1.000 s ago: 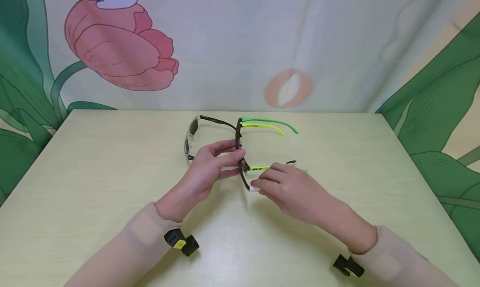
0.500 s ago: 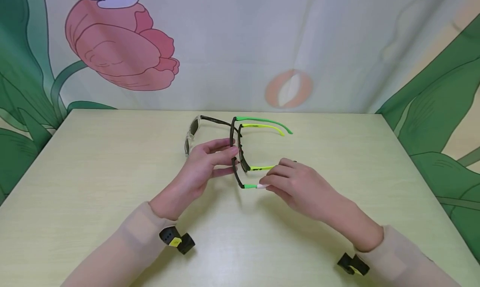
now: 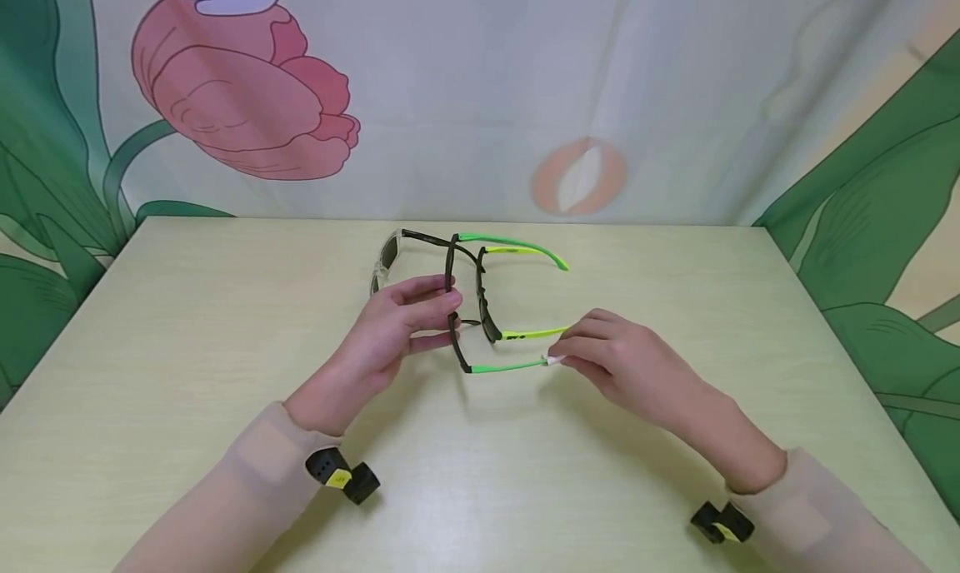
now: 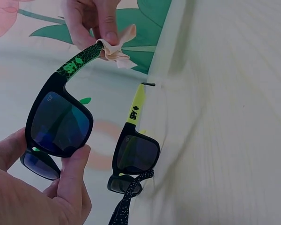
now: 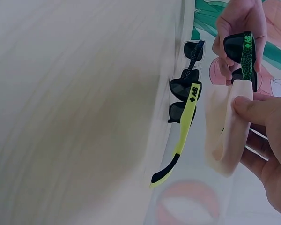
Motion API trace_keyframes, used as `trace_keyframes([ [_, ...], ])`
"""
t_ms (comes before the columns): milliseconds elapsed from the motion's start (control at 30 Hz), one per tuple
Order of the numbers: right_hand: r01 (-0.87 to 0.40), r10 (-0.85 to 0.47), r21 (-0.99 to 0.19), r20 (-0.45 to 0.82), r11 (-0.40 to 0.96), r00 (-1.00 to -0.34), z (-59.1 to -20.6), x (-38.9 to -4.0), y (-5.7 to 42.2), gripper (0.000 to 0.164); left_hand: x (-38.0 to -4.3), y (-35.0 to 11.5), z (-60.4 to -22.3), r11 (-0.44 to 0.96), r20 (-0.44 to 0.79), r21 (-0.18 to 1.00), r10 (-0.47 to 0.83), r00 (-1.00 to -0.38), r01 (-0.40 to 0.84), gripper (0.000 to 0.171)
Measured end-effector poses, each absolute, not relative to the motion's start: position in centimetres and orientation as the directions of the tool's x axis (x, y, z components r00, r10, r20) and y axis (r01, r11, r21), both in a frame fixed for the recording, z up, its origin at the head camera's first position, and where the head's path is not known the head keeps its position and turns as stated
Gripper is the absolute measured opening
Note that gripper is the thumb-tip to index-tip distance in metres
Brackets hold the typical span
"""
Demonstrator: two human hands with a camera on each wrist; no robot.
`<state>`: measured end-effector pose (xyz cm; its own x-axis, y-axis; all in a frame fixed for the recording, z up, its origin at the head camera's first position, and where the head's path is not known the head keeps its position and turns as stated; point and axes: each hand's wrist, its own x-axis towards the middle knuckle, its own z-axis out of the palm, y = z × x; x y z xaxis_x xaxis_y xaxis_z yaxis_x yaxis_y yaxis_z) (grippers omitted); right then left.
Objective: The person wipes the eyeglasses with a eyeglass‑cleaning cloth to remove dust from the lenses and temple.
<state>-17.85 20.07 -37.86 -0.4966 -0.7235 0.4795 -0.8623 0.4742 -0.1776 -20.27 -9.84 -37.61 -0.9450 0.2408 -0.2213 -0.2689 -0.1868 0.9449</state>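
Observation:
My left hand [image 3: 390,331] grips black-framed sunglasses [image 4: 61,122] with green temples, fingers and thumb at the middle of the frame. They are raised off the table with both temples unfolded toward the right. My right hand [image 3: 630,365] pinches a pale cloth [image 5: 229,136] folded around the nearer green temple [image 3: 510,368], close to its tip. That tip is hidden by cloth and fingers. Behind the held pair, a second pair of sunglasses [image 4: 138,152] with yellow temples rests on the table, also unfolded.
A third pair of sunglasses [image 3: 388,252], with a clear frame and dark temples, lies behind my left hand and is partly covered by it. The pale table [image 3: 187,331] ends at a printed curtain [image 3: 450,98] at the back.
My left hand has shifted a little left with the green-templed sunglasses. The right hand and cloth have slid rightward along the nearer temple, from near the hinge toward the tip, uncovering its green length.

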Motion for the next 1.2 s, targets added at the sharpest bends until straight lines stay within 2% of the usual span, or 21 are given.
trace_keyframes([
  [467, -0.874, -0.725, -0.122, 0.512, 0.471, -0.462, -37.7, -17.4, 18.9, 0.022, -20.3, -9.0, -37.4, -0.196, -0.229, 0.942, 0.224, -0.947, -0.274, 0.052],
  [700, -0.869, -0.732, -0.121, 0.49, 0.48, -0.472, -37.7, -17.0, 17.8, 0.017, -20.3, -8.3, -37.7, -0.193, -0.22, 0.946, 0.208, -0.953, -0.261, 0.051],
  [1200, -0.879, -0.75, -0.099, 0.482, 0.466, -0.452, -37.3, -16.3, 16.0, 0.019, -20.0, -7.0, -37.6, -0.189, -0.209, 0.949, 0.216, -0.954, -0.251, 0.054],
])
